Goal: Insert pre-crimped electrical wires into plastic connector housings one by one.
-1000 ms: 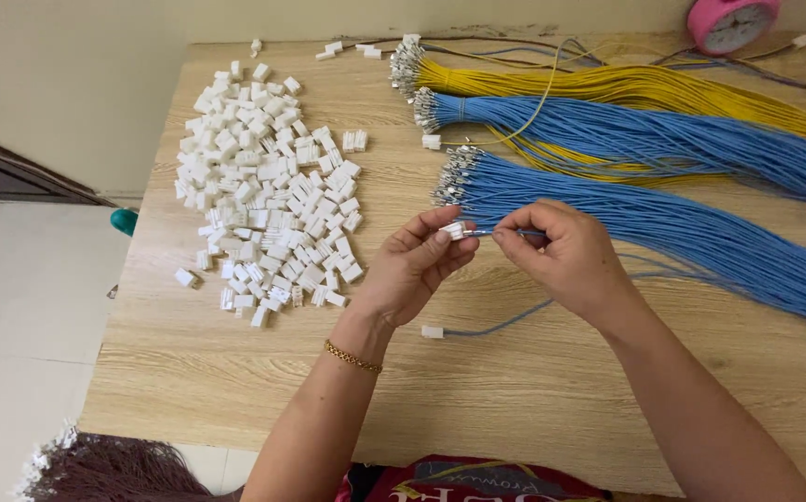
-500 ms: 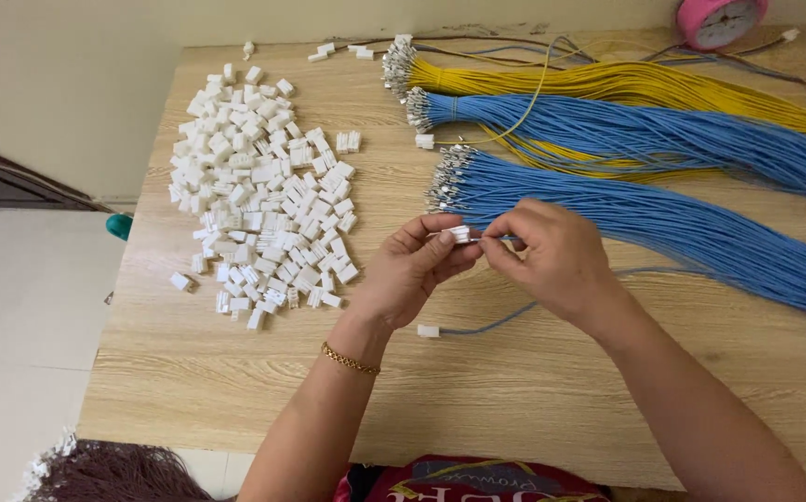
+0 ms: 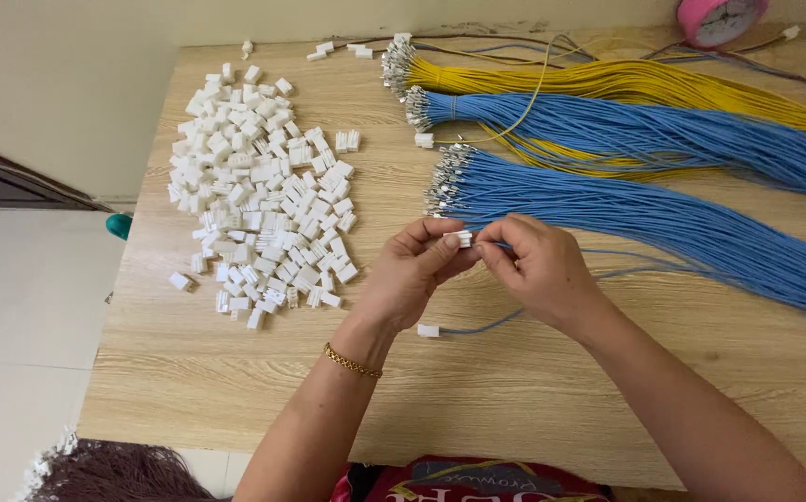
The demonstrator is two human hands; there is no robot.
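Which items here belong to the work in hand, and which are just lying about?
In use: left hand pinching a white connector; right hand feeding a blue wire; connector pile; blue wire bundle.

Idle: yellow wire bundle; pink clock.

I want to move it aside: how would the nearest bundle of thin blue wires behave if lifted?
The nearest bundle of thin blue wires would probably droop and fan apart; no tie shows. It looks light. Its metal-tipped ends might snag.

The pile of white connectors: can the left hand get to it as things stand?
Probably yes. The pile of white connectors lies on the table just beside the left hand with nothing between them, though its fingers hold a white connector.
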